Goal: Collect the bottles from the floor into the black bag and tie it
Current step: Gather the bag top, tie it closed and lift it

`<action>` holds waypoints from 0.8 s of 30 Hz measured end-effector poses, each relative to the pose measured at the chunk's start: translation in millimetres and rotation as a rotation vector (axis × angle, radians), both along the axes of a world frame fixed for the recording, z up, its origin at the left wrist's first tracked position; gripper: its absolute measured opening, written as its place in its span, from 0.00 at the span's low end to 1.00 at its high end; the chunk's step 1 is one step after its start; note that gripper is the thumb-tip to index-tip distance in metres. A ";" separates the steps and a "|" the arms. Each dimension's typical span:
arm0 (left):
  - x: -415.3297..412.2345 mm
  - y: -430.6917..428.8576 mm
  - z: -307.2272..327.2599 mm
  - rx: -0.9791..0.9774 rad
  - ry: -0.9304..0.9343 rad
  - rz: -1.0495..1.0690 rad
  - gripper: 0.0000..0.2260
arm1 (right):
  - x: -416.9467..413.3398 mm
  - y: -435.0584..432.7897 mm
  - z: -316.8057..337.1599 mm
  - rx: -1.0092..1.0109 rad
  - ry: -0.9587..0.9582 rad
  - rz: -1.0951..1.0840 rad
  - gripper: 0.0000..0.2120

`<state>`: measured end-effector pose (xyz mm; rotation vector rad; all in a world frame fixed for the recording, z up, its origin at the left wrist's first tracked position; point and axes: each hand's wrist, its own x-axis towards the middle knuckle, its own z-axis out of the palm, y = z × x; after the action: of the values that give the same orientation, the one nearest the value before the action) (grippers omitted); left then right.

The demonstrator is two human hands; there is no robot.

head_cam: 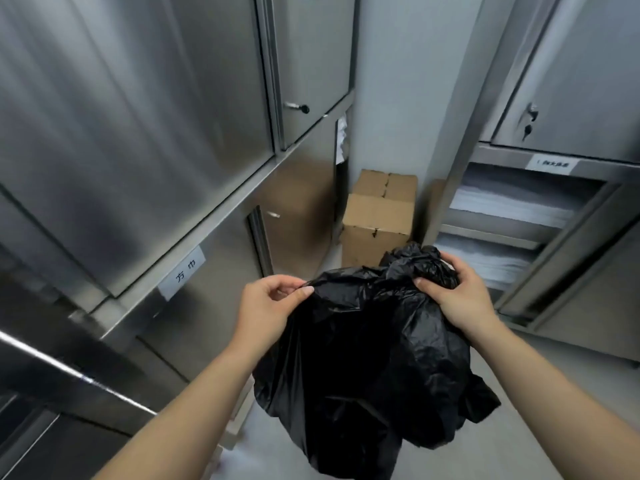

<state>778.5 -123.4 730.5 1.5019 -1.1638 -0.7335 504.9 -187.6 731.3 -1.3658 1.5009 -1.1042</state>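
A bulging black bag (363,358) hangs in front of me above the floor, its plastic crumpled and shiny. My left hand (266,306) pinches the bag's upper left edge between thumb and fingers. My right hand (457,292) grips the bunched-up top of the bag at the upper right. No bottles show; whatever is inside the bag is hidden by the black plastic.
Steel cabinets (138,150) with labelled doors line the left side. A cardboard box (379,216) stands in the far corner. On the right, steel shelving (512,216) holds stacked white linen. Pale floor (554,375) runs between them, and a steel rail (69,368) crosses the lower left.
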 end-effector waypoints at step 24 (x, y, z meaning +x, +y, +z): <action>-36.4 -469.8 141.6 -0.344 -0.220 -0.014 0.05 | -22.8 -414.5 120.7 -0.311 -0.036 0.033 0.24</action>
<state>742.2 -593.2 872.1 1.3052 -1.3884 -0.3583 482.1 -602.1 852.1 -1.5640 1.3137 -1.3764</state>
